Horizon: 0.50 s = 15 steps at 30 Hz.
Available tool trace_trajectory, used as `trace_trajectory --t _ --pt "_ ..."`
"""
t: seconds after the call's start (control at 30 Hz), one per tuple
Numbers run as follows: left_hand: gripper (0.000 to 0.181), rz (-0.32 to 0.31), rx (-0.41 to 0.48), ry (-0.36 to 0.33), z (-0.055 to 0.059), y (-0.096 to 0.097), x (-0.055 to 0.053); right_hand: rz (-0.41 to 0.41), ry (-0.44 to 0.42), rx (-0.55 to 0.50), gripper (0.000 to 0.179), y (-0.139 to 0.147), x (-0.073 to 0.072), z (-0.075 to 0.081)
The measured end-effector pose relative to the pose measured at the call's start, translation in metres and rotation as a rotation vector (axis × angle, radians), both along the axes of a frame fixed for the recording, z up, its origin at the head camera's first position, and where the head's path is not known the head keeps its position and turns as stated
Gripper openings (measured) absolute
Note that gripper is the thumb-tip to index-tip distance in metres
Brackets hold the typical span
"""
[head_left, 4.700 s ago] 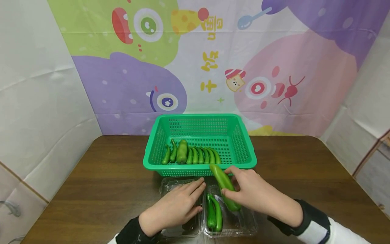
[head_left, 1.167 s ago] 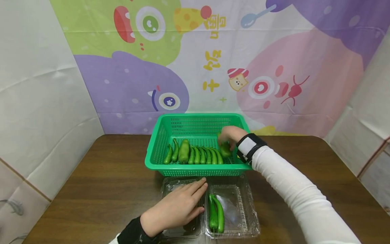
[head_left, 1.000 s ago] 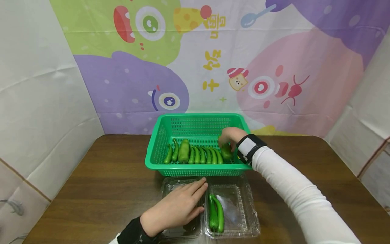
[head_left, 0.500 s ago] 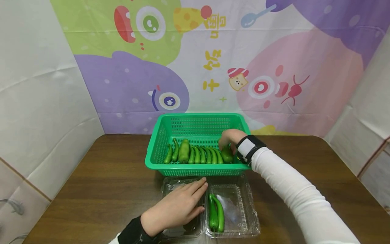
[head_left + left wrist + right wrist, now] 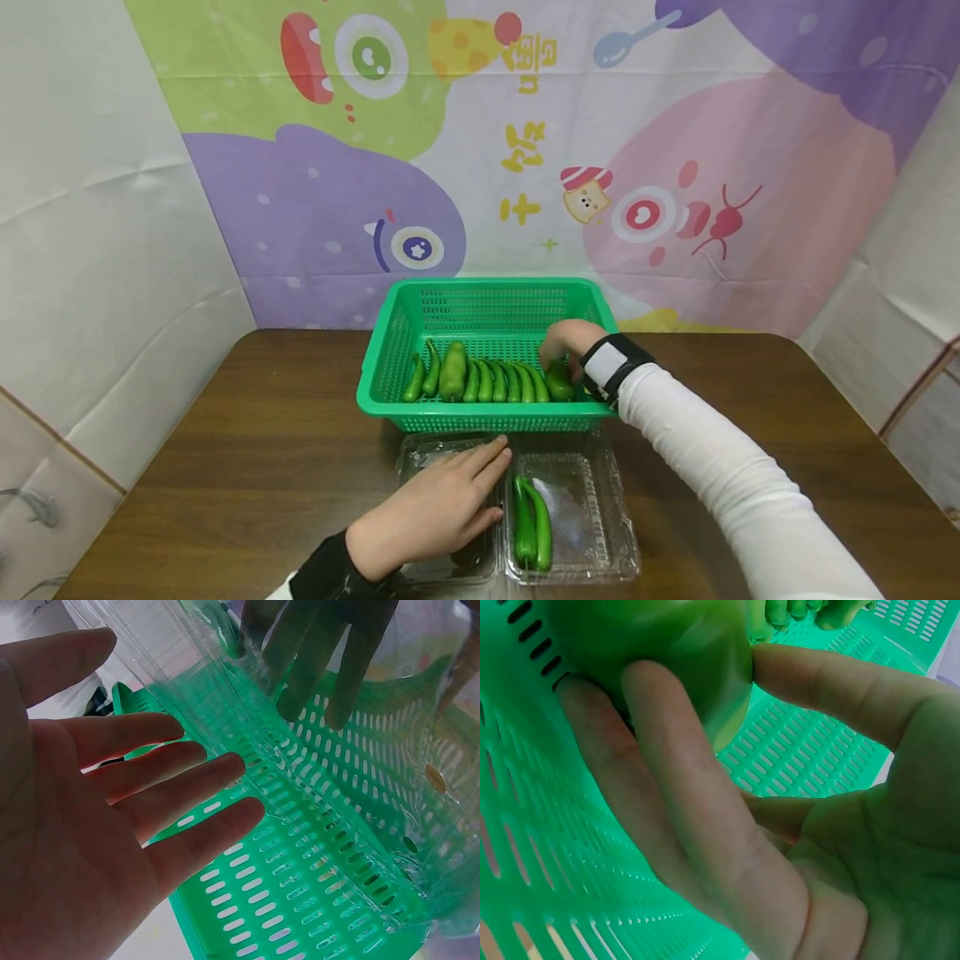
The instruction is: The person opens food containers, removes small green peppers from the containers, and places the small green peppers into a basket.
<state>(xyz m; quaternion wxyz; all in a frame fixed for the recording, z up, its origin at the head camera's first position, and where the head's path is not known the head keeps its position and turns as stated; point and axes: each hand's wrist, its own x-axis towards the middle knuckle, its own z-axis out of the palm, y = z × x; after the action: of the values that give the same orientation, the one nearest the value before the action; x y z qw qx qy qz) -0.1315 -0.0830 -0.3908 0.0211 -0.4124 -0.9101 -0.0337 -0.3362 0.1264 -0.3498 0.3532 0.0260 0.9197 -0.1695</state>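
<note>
My right hand (image 5: 567, 340) is inside the green plastic basket (image 5: 487, 409), at its right end. Its thumb and fingers grip a large green pepper (image 5: 559, 383), whose shiny body fills the top of the right wrist view between thumb and fingertips. This pepper lies at the right end of a row of green peppers (image 5: 500, 382) along the basket's front wall. My left hand (image 5: 435, 510) rests, fingers straight, over the left half of a clear plastic clamshell box (image 5: 577, 546). Two slender green chili peppers (image 5: 525, 533) lie side by side in the box's right half.
Brown wooden table (image 5: 247, 467) spreads to both sides of the box. A cartoon-printed cloth (image 5: 487, 183) hangs right behind the basket, with white sheets (image 5: 97, 217) at the sides. The basket's front wall stands close behind the clamshell box.
The large green pepper was over the clamshell box; my right hand has carried it into the basket and lowered it at the row's right end. My left hand stays put.
</note>
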Motion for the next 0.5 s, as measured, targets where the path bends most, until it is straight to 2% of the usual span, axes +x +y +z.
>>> trace_trajectory --t 0.5 --pt "0.062 -0.002 0.001 -0.010 0.0008 -0.0009 -0.0002 -0.054 -0.036 -0.041 0.057 -0.0006 0.0022 -0.0003"
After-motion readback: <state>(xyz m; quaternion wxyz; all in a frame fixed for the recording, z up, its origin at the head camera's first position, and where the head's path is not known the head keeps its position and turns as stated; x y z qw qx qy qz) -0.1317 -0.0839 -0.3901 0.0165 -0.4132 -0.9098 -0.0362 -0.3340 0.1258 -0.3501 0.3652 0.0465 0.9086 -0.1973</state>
